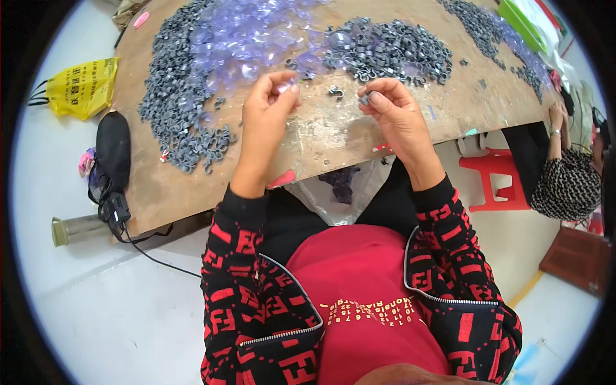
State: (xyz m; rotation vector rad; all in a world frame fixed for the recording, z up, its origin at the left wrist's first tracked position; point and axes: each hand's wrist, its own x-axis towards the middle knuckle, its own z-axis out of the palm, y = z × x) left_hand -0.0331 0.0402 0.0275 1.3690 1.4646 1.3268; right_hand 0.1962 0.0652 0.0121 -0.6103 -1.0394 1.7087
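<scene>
Above the near part of the wooden table, my left hand pinches a small clear purple suction cup, partly hidden by the fingers. My right hand is closed on a small grey plastic hook between thumb and forefinger. The two hands are apart, level with each other. Between them a loose grey hook lies on the wood. Beyond are a heap of clear purple suction cups and a pile of grey hooks. Another long grey pile spreads to the left.
A clear plastic bag hangs over my lap at the table edge. On the left are a yellow bag, a black padded object with a cable, and a bottle. At right, a co-worker's arm and red stool.
</scene>
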